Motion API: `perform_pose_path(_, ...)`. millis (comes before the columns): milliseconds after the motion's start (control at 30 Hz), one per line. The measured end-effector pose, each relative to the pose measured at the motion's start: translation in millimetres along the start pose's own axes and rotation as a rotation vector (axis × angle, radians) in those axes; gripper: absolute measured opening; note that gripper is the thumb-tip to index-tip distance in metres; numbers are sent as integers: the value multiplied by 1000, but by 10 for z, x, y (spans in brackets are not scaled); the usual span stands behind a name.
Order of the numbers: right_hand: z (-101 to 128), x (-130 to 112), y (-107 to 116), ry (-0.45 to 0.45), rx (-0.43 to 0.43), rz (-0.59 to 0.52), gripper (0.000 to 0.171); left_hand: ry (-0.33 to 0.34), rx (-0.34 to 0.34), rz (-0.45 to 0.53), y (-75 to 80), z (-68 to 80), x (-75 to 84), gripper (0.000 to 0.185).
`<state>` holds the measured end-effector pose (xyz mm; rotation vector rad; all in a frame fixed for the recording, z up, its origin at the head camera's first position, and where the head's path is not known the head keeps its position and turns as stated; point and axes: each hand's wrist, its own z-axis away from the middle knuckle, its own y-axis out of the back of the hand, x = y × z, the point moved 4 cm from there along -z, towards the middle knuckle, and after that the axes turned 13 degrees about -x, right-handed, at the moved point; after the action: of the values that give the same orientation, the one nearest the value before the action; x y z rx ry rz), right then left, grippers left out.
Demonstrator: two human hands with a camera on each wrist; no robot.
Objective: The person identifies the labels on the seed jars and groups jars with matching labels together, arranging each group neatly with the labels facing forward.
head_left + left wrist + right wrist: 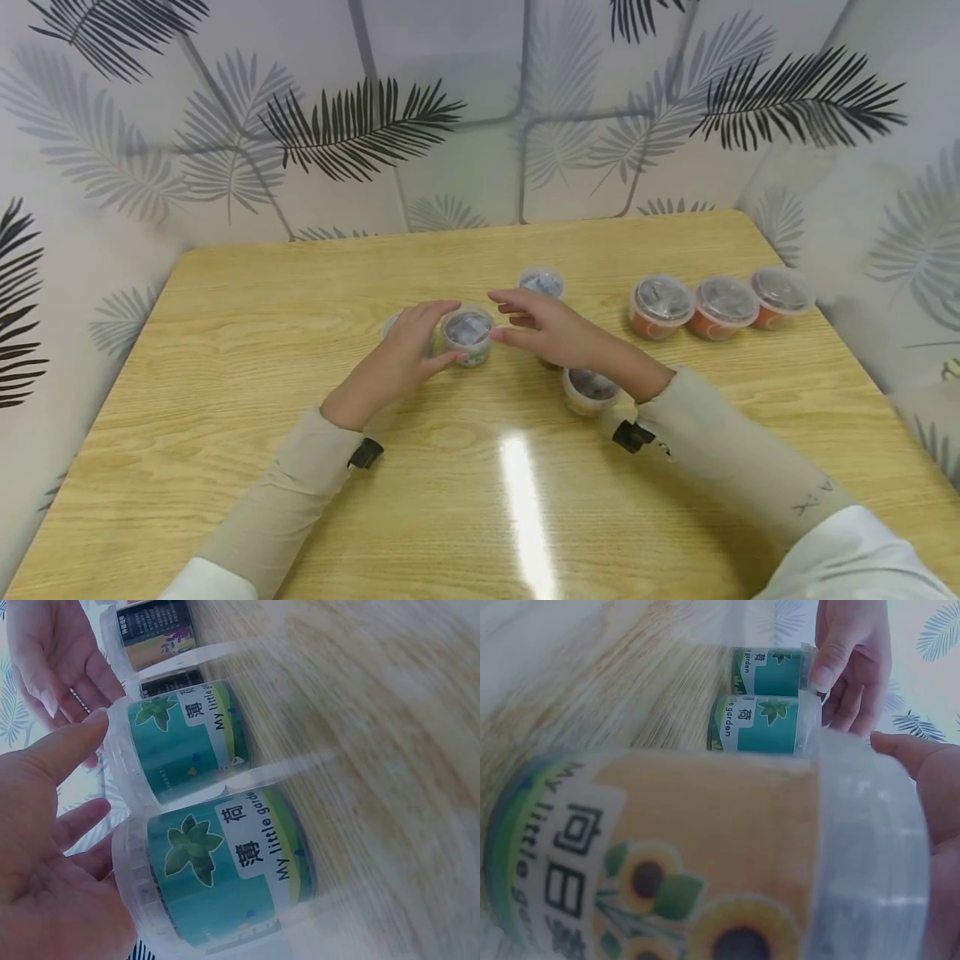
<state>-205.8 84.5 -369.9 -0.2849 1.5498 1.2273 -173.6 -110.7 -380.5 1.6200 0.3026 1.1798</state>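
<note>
My left hand (417, 338) rests with relaxed fingers over a teal mint-labelled cup (214, 877), mostly hidden in the head view. Its thumb tip touches the lid rim of a second teal cup (468, 334), which stands just to the right. My right hand (528, 321) hovers open on that cup's other side, fingers stretched toward it without touching. Under the right palm stands an orange sunflower-labelled cup (705, 855), nearly hidden in the head view. All cups are clear plastic with lids, upright on the wooden table (300, 292).
Another lidded cup (542, 282) stands behind my right hand and one (590, 390) by my right wrist. A row of three orange cups (722, 306) sits at the right. Leaf-patterned walls (450, 108) enclose the table on three sides.
</note>
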Motion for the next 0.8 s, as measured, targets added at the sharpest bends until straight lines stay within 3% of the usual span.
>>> perform_pose_path(300, -9, -12, -68, 66, -27, 78, 48, 16, -11, 11, -5, 5, -11, 60)
perform_pose_path(567, 35, -10, -72, 73, -14, 69, 47, 28, -19, 51, -6, 14, 0, 59)
perform_pose_path(700, 148, -46, -13, 96, 10, 75, 47, -7, 14, 32, -10, 16, 25, 55)
perform_pose_path(800, 275, -64, 57, 115, 43, 75, 44, -56, 77, -17, -5, 28, 91, 52)
